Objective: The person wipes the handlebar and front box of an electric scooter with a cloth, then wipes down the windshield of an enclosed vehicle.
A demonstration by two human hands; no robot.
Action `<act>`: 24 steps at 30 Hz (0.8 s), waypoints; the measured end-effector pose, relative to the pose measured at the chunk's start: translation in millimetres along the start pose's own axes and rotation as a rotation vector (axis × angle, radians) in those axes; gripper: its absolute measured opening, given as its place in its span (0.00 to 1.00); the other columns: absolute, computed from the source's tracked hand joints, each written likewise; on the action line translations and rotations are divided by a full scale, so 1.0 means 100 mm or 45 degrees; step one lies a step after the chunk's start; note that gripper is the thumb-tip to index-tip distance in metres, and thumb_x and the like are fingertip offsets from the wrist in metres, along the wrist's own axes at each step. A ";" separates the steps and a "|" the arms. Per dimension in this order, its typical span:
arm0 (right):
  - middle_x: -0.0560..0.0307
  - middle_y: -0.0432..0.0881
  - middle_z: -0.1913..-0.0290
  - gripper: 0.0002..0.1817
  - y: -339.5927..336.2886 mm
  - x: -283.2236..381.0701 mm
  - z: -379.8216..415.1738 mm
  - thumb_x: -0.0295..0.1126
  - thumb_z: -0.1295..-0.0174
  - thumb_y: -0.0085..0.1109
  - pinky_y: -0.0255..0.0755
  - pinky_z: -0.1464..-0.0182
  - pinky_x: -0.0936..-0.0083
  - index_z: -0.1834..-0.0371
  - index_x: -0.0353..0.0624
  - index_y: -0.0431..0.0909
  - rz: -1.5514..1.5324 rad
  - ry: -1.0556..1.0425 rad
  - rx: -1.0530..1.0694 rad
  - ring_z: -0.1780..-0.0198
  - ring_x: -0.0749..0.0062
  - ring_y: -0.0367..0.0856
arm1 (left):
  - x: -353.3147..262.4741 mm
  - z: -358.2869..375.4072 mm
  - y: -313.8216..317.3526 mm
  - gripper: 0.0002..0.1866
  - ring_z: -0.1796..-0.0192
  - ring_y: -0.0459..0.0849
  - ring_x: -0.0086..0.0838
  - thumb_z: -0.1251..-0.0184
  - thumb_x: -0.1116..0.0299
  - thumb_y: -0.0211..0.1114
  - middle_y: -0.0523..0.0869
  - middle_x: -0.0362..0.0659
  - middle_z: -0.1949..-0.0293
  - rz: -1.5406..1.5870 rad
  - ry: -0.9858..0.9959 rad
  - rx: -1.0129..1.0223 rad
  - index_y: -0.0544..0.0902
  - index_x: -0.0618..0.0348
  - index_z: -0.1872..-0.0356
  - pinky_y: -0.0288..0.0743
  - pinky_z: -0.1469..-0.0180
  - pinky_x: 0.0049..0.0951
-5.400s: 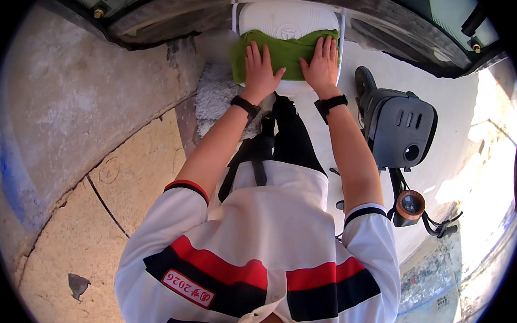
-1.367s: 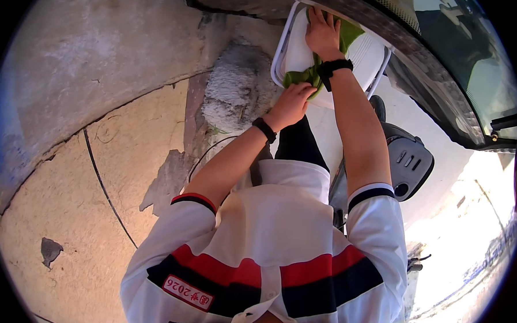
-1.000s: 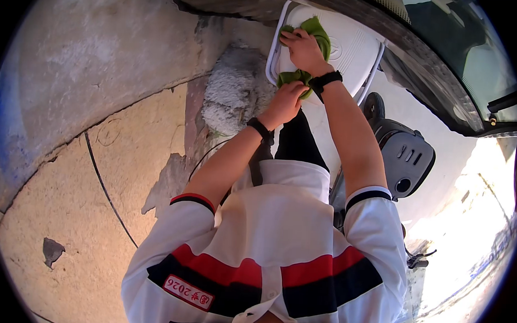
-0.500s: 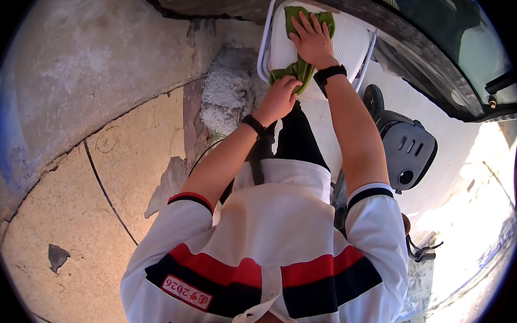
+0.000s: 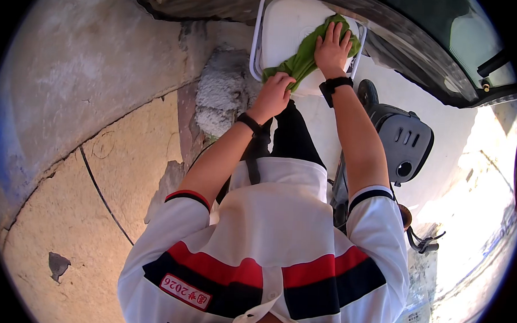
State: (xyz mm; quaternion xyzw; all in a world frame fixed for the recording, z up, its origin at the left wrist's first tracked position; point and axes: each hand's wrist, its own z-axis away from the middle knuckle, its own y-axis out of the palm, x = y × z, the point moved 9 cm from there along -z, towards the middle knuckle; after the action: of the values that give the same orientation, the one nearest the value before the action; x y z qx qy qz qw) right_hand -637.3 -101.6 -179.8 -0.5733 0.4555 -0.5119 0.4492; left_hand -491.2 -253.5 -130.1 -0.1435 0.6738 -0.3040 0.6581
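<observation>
A crumpled green cloth (image 5: 302,55) stretches diagonally across a white panel (image 5: 284,30) with a white tubular frame (image 5: 254,51), which looks like a chair seat or back. My right hand (image 5: 333,52) lies flat on the cloth's far end, near the panel's right side, its fingers stretched out. At the near left corner, my left hand (image 5: 273,97) is closed on the cloth's other end. The cloth's part under the right palm is hidden.
A dark vehicle edge with glass (image 5: 447,60) overhangs the panel at the top right. A grey scooter-like machine (image 5: 406,145) stands to the right. Rough broken concrete (image 5: 218,96) lies left of the panel, beside a beige wall-like surface (image 5: 114,172) with a black cable (image 5: 104,198).
My right hand has slid right and slightly nearer across the panel, drawing the cloth into a diagonal band. My left hand stays on the near end.
</observation>
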 end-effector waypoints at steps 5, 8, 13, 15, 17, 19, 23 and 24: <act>0.55 0.55 0.18 0.32 0.03 0.88 0.12 0.41 0.26 0.48 0.47 0.23 0.39 0.20 0.50 0.58 -0.079 -0.445 0.177 0.20 0.39 0.50 | 0.05 0.04 0.03 0.17 0.43 0.77 0.50 0.37 0.78 0.63 0.77 0.50 0.46 -0.011 -0.064 0.065 0.78 0.60 0.45 0.73 0.40 0.43; 0.55 0.57 0.19 0.30 0.07 1.27 0.31 0.34 0.29 0.47 0.49 0.22 0.44 0.23 0.49 0.63 -0.135 -0.659 0.255 0.20 0.47 0.53 | 0.10 0.06 0.04 0.17 0.44 0.78 0.50 0.38 0.79 0.62 0.78 0.50 0.46 0.029 -0.047 0.019 0.79 0.60 0.46 0.74 0.41 0.44; 0.55 0.61 0.21 0.30 0.08 1.26 0.38 0.29 0.34 0.47 0.52 0.22 0.50 0.26 0.48 0.68 -0.282 -0.823 0.352 0.20 0.53 0.56 | 0.18 0.04 0.00 0.16 0.48 0.78 0.49 0.41 0.80 0.63 0.78 0.50 0.48 0.132 0.029 -0.024 0.80 0.60 0.50 0.75 0.44 0.43; 0.55 0.61 0.21 0.29 0.01 1.06 0.33 0.33 0.30 0.48 0.52 0.22 0.50 0.25 0.50 0.66 -0.281 -0.688 0.284 0.20 0.51 0.56 | 0.23 0.03 -0.01 0.16 0.47 0.78 0.49 0.41 0.80 0.64 0.78 0.50 0.49 0.115 -0.011 -0.014 0.80 0.60 0.51 0.75 0.44 0.43; 0.55 0.59 0.20 0.28 -0.10 0.84 0.28 0.36 0.28 0.47 0.50 0.22 0.51 0.24 0.52 0.65 -0.243 -0.511 0.188 0.20 0.50 0.54 | 0.25 0.02 -0.03 0.16 0.47 0.77 0.49 0.41 0.80 0.64 0.78 0.49 0.50 0.086 -0.037 -0.018 0.80 0.60 0.51 0.75 0.44 0.42; 0.52 0.55 0.18 0.32 -0.07 0.55 0.24 0.48 0.27 0.48 0.47 0.21 0.50 0.20 0.55 0.59 -0.139 -0.316 0.167 0.19 0.46 0.51 | 0.24 0.03 -0.08 0.16 0.47 0.77 0.49 0.41 0.80 0.65 0.77 0.49 0.51 0.048 -0.053 -0.035 0.80 0.59 0.51 0.75 0.44 0.41; 0.46 0.53 0.18 0.41 -0.08 0.10 0.34 0.58 0.30 0.50 0.47 0.22 0.47 0.19 0.50 0.56 -0.072 -0.066 0.116 0.20 0.38 0.49 | 0.28 0.02 -0.12 0.17 0.43 0.75 0.51 0.42 0.77 0.68 0.74 0.51 0.45 -0.156 -0.048 -0.116 0.81 0.57 0.50 0.72 0.41 0.45; 0.45 0.53 0.18 0.41 -0.10 0.04 0.40 0.58 0.30 0.50 0.48 0.22 0.46 0.19 0.49 0.56 -0.049 -0.022 0.111 0.20 0.37 0.49 | 0.30 0.02 -0.11 0.17 0.41 0.73 0.51 0.41 0.76 0.69 0.73 0.51 0.43 -0.194 -0.089 -0.114 0.81 0.55 0.49 0.71 0.39 0.46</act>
State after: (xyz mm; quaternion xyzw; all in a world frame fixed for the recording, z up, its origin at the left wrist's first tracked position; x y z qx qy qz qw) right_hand -596.3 -101.4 -172.1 -0.5663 0.4178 -0.5348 0.4677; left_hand -494.8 -280.5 -147.1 -0.2341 0.6504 -0.3175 0.6491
